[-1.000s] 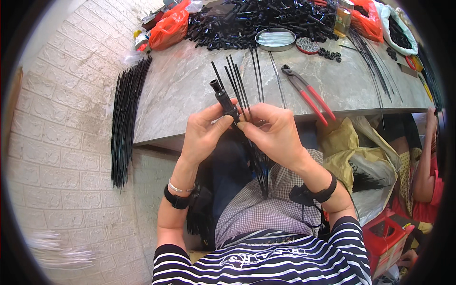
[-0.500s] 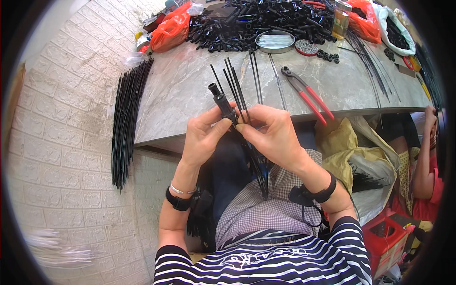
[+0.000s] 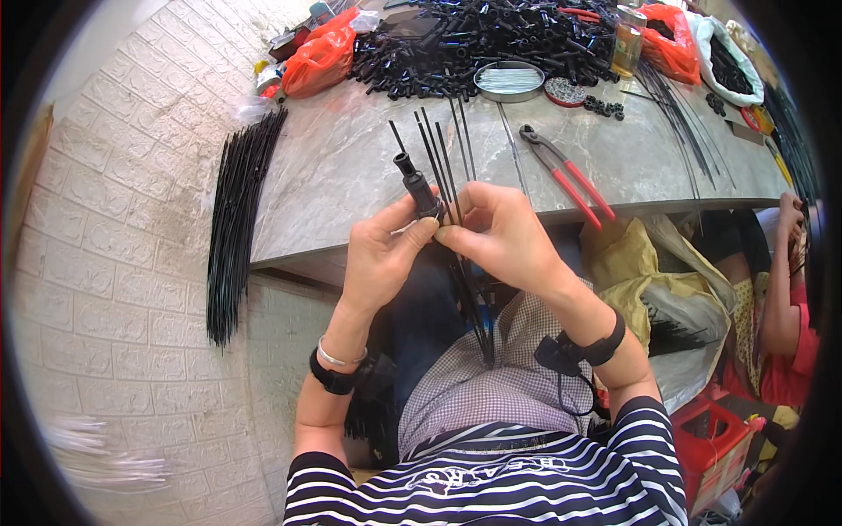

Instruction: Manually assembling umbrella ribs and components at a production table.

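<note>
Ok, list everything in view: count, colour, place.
tube: one, black, left hand
rods: several, black, right hand
part pile: one, black, table back
bags: two, red, table back
white bag: one, white, back right
jar: one, clear, beside pile
tin: one, silver, before pile
sticks: many, whitish, in tin
dish: one, red, right of tin
rings: several, black, beside dish
cutters: one, red-handled, table right
rod bundle: one, black, table left
strips: many, white, lower left
sacking: count unclear, yellow, below table
table: one, grey, centre
wall: one, off-white, left
co-worker: one, red top, right edge
wristbands: two, black, both wrists
left hand: one, bare, on tube
right hand: one, bare, on rods
</note>
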Tool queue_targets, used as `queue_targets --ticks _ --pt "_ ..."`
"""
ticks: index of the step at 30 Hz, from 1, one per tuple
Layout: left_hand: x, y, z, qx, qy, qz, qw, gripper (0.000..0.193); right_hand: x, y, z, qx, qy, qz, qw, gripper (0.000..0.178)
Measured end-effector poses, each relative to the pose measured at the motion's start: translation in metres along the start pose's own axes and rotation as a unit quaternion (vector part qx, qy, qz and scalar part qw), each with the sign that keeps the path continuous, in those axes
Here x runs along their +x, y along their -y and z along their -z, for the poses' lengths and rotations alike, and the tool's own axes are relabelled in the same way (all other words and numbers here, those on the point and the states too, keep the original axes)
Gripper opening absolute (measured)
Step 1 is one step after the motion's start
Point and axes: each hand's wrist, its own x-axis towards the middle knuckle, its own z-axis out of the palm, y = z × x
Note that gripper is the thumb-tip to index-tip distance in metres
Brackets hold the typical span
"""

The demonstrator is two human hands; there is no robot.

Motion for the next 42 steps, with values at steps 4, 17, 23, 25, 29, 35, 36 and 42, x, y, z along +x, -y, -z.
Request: queue_targets --ticks 4,17,23,25,29,35,36,42 --pt "-0.001 -0.007 -0.001 0.005 0.025 -0.023 0.999 0.035 0.004 -0.004 0.006 0.125 0.057 -0.058 0.989 0.019" --pt "-0.009 -0.013 -0.007 0.056 -0.016 -0.004 0.998 0.038 -0.001 0.007 -0.007 0.001 0.005 -0.010 1.000 0.020" --pt "-0.008 -0.015 -0.012 0.043 -0.018 0.002 0.999 0.036 -0.006 0.007 -0.011 -0.014 -0.005 -0.009 1.000 0.021" --pt "-0.007 -0.012 -0.013 0.059 -0.037 -0.002 0.998 0.033 -0.008 0.010 -0.015 -0.009 -0.044 0.011 0.999 0.020" --pt "-0.007 -0.006 -0.006 0.042 -0.030 -0.002 0.999 0.032 -0.016 0.013 -0.015 -0.059 -0.043 0.013 0.997 0.019" --pt "-0.008 0.005 0.005 -0.026 0.018 -0.035 0.999 0.038 -0.031 0.004 0.010 -0.096 -0.194 0.142 0.966 0.022" --pt "-0.007 0.006 0.005 -0.025 0.020 -0.034 0.999 0.038 -0.029 -0.001 0.007 -0.095 -0.196 0.141 0.966 0.022" --pt "-0.005 0.009 0.009 -0.066 0.059 -0.072 0.993 0.042 -0.025 0.009 -0.001 0.178 -0.054 -0.026 0.982 0.041"
